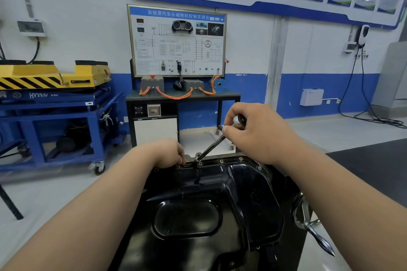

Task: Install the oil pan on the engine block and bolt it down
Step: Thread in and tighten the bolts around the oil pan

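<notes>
The glossy black oil pan (211,200) lies on the engine block below me, filling the lower middle of the head view. Bolts (221,161) show along its far flange. My right hand (257,132) grips the chrome top of a long driver tool (212,146), whose tip sits on a bolt at the far flange. My left hand (168,154) rests at the pan's far left corner, fingers curled at the flange edge beside the tool tip; what they hold is hidden.
A chrome crank handle (312,229) sticks out on the stand's right side. A blue cart (59,116) with a yellow lift stands at left. A training board on a bench (180,97) stands ahead. Cables trail on the floor at far right.
</notes>
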The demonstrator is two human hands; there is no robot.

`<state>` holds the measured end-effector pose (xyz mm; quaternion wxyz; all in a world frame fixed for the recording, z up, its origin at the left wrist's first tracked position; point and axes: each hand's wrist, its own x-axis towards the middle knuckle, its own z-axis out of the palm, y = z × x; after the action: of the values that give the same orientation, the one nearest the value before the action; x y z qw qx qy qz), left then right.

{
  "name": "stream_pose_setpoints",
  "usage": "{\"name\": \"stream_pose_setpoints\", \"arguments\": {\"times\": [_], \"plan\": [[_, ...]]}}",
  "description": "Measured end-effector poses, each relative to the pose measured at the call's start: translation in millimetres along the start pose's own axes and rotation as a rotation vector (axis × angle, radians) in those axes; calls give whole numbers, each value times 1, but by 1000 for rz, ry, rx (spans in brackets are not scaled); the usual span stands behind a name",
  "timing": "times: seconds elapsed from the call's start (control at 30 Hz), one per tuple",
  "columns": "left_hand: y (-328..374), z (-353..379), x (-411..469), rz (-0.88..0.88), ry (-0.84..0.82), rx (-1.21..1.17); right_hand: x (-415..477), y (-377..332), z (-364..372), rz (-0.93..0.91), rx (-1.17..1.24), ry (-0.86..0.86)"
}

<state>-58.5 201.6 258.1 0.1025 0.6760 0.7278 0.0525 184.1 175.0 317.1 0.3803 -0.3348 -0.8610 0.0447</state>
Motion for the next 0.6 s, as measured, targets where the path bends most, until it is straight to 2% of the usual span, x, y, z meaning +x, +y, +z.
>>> {"name": "stream_pose_setpoints", "arguments": {"times": [0.17,0.37,0.6], "plan": [[3,0,-1,9,43,59,0,1,2,-3,5,-14],[6,-1,1,4,13,114,0,2,5,11,0,-22],[-7,0,1,-76,4,-50,9,-19,5,-82,-80,-87]]}}
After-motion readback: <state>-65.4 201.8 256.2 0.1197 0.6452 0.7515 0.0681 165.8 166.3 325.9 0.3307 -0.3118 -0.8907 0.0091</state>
